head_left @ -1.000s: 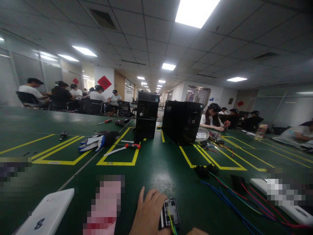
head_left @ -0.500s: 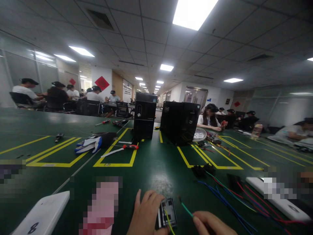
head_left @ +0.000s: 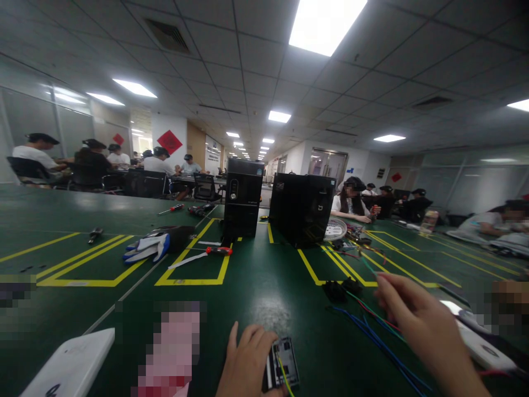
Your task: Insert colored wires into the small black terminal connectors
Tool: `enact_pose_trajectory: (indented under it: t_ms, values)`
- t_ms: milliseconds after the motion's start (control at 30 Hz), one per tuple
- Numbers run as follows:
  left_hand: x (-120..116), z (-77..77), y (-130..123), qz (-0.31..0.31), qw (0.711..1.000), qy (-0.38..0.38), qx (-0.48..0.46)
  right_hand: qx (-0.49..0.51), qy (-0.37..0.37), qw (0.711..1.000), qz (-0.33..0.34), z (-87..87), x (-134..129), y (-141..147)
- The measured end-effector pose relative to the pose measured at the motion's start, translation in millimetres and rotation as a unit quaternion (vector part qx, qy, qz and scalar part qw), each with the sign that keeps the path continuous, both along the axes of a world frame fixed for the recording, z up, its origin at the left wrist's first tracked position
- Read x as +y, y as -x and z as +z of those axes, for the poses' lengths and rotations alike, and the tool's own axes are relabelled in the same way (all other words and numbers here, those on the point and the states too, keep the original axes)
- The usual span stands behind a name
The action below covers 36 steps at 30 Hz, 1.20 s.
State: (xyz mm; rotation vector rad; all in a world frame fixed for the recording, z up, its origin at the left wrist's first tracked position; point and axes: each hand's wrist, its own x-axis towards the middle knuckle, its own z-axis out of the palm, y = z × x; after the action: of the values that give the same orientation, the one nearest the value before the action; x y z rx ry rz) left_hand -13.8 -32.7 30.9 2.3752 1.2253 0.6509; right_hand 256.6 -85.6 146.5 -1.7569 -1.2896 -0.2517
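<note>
Rows of lit panels run along the ceiling of a large room, with people seated on both sides, and before us spreads a green table marked out with yellow tape. At the lower left of the frame we see a white slab cut off by the edge, and farther up a blue-and-white glove. Next comes a pink item, blurred out, then a red-handled tool and an upright black computer tower near the middle.

At bottom centre our left hand grips a small box by its left side: the index fingertip touches its upper left corner, the thumb its lower edge, and most of the box lies just right of the fingers, its inside facing up. A yellow wire runs from it towards the bottom edge. Above stands a second tower, beside a pale basket.

Farther right, blue wires trail down the table. Over the wiring our right hand pinches a thin green wire between thumb and forefinger, well apart from the box, with a white device at lower right
</note>
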Motion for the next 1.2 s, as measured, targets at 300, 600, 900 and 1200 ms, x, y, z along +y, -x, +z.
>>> enact_pose_trajectory:
  t_ms: [300,600,900,1200]
  values:
    - [8,-5.7,0,-0.015,1.0,0.001,0.001,-0.194,0.277,0.939,0.057,-34.5,74,-52]
    - [14,-10.3,1,-0.023,0.999,0.0,0.023,-0.241,0.337,0.909,0.049,-51.7,91,-48]
    - [14,-5.7,2,-0.026,0.999,0.009,0.019,-0.245,0.389,0.887,0.045,-47.0,99,-45]
    - [17,-19.2,-3,-0.004,1.0,-0.011,0.018,-0.232,0.452,0.86,0.044,-45.4,123,-49]
